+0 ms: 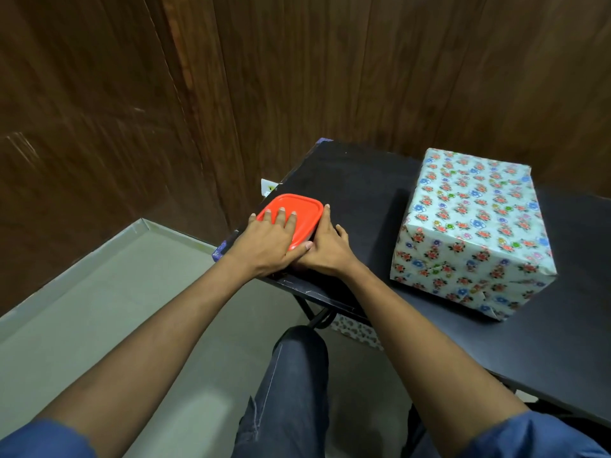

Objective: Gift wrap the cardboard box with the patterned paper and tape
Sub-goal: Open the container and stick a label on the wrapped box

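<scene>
Both forearms reach to the red lid (pixel 291 213): left hand (pixel 267 239) spread flat on top, right hand (pixel 325 249) curled against its edge; press evenly, wrapped box (pixel 472 233) clear.

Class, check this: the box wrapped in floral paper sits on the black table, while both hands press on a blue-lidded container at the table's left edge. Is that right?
Not quite. The head view shows the container's lid is red-orange, not blue. The rest holds: left hand and right hand on it, wrapped box on the black table.

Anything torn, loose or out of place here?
The wrapped box has a loose, slightly torn paper flap at its near bottom corner. Both hands, left hand and right hand, press a red-lidded container instead.
</scene>
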